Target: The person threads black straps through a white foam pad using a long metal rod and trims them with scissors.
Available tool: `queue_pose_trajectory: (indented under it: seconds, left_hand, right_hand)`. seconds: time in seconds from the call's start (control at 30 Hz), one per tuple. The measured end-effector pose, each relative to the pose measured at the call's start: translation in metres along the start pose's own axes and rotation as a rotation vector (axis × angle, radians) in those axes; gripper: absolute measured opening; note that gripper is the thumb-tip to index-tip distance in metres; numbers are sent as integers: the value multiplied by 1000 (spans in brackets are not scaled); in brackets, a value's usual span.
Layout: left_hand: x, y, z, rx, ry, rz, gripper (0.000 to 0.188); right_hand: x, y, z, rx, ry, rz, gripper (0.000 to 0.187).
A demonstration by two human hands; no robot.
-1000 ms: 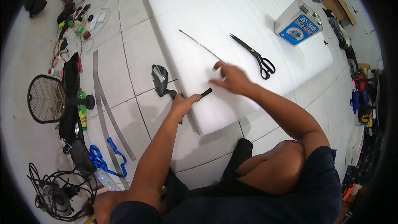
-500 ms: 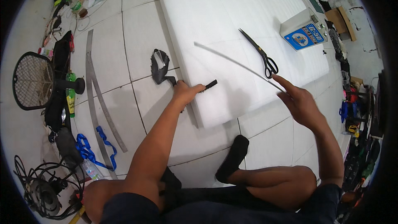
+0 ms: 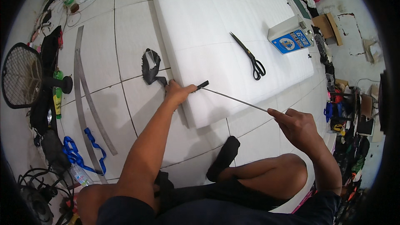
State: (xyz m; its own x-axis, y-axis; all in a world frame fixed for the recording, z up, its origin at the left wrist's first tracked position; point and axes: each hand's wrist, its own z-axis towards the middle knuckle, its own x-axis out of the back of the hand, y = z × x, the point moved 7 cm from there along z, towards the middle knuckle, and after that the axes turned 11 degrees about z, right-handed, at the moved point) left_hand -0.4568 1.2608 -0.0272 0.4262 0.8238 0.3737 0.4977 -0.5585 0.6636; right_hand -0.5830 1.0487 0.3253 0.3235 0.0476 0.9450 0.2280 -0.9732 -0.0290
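Observation:
My left hand (image 3: 178,93) pinches the end of a black fabric strip (image 3: 203,84) with frayed edges, at the near left corner of a white foam block (image 3: 196,16). The rest of that strip trails past the hand down to the floor tiles, in a loose heap. My right hand (image 3: 296,126) grips one end of a thin metal rod (image 3: 237,98), the index finger laid along it. The rod slants left across the foam, its far tip meeting the strip's end; whether it goes inside cannot be made out. Black-handled scissors (image 3: 252,60) lie on the foam.
A metal can (image 3: 289,36) with a blue label stands on the foam's right side. Long grey strips (image 3: 82,87) and a blue ribbon (image 3: 73,152) lie on the floor at left, beside a fan (image 3: 23,75). Assorted items line both walls.
My right hand has drawn the rod lower and turned it, so its tip moved from the foam's middle to the black strip's end. The left hand keeps its pinch.

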Motion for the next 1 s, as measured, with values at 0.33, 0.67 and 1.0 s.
queue_pose_trajectory:
  seconds: [0.33,0.67,1.0]
  left_hand:
    - [0,3,-4,6,6,3,96]
    - [-3,14,-11,81,-71,-94,86]
    - [14,15,2,134,-223,-315,107]
  right_hand:
    - [14,-29,18,-46,-176,-38,35]
    - [18,-51,130,177,-382,-169,30]
    - [-8,-72,154,151,-309,-138,20]
